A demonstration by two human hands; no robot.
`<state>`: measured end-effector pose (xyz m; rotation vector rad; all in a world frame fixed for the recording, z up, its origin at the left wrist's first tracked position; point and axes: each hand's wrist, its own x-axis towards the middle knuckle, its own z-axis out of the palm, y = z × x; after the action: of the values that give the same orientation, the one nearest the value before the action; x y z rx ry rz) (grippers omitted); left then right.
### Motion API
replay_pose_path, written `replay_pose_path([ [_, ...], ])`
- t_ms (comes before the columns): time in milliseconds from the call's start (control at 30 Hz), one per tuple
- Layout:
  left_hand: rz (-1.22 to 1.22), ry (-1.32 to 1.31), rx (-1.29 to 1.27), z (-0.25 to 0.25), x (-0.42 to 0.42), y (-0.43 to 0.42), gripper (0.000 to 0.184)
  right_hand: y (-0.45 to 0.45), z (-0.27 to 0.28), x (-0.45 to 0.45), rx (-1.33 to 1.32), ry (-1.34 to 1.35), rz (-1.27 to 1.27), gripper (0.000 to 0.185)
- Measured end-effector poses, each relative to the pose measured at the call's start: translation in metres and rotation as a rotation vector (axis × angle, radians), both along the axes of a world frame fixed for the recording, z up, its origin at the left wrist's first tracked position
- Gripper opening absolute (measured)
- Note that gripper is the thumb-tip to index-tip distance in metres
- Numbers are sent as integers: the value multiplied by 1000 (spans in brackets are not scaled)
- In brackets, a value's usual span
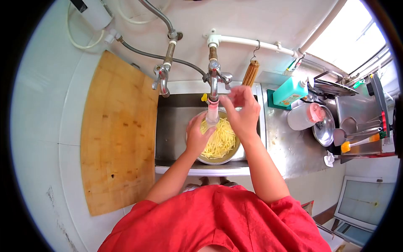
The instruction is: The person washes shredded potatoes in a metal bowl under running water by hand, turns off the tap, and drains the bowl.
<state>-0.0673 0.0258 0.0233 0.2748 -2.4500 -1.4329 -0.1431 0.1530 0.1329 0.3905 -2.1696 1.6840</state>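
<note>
Steel sink [172, 126] holds bowl [213, 162] of pale yellow strips [223, 140]. Our left hand [196, 136], thumb spread from fingers, at bowl's rim; whether gripping, we cannot tell. Our right hand [244, 111], partly open, seemingly nothing held, by tap [213, 80] above sink; contact unclear. Teal bottle [289, 91] right of sink: label too small to read. Wooden board [117, 138] left of sink. Nozzle [213, 112] hides some strips.

No lettering or numbers legible to me; right of my right hand [244, 110], beyond the sink edge, a turquoise bottle [286, 90] bears an orange-marked label [289, 100], print too small to read.
</note>
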Motion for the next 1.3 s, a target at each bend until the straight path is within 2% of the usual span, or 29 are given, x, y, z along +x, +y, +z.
replay_pose_path([
  [100, -6, -12, -66, -1, -6, -2, 51, -11, 26, -14, 16, 69, -10, 26],
  [133, -14, -21, -79, -4, -9, -3, 51, -14, 30, -18, 69, 131, -7, 17],
  [233, -10, 3, -100, -11, -10, -6, 51, -18, 27, -24, 155, 262, -41, 12],
  [333, 14, -4, -206, -14, -9, -7, 52, -16, 26, -26, 160, 199, -35, 10],
  [467, 41, -3, -220, -12, -11, -6, 52, -14, 26, -29, 146, 201, -17, 7],
  [700, 27, 44, -243, -4, -13, -5, 51, -12, 21, -34, 87, 237, 8, 10],
  [1300, 88, -11, -213, -2, -14, 2, 55, -8, 15, -36, -26, 39, 84, 19],
])
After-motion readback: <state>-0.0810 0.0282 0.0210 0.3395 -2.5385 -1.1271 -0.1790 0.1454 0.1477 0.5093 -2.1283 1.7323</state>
